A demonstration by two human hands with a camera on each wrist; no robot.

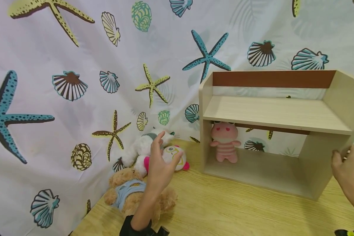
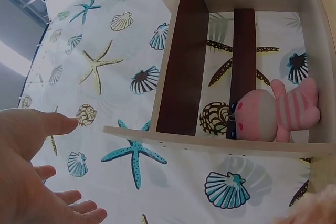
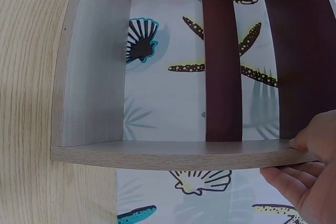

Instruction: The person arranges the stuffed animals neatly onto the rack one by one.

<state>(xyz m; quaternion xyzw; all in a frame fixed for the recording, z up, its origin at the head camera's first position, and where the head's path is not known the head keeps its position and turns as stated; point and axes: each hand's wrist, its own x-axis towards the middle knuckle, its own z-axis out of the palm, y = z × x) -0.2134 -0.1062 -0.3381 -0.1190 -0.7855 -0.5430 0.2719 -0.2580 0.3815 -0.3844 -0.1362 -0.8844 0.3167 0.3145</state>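
Note:
In the head view my left hand point(image 1: 162, 170) is held up in the air, with thumb and fingers spread and nothing between them. It appears in front of several plush toys, nearest a brown teddy bear point(image 1: 127, 193) in a blue shirt. At the right, my right hand point(image 1: 352, 173) grips the side panel of a small two-tier wooden shelf point(image 1: 277, 111). The right wrist view shows the thumb inside the panel point(image 3: 184, 153) and the fingers outside. A pink striped plush toy point(image 1: 226, 144) sits upright in the lower compartment, against the left wall.
Behind the bear lie a white plush toy point(image 1: 143, 144) and a white-faced plush with pink ends point(image 1: 180, 159). A yellow wood-grain table point(image 1: 224, 203) carries everything. A white cloth point(image 1: 85, 59) printed with starfish and shells hangs behind.

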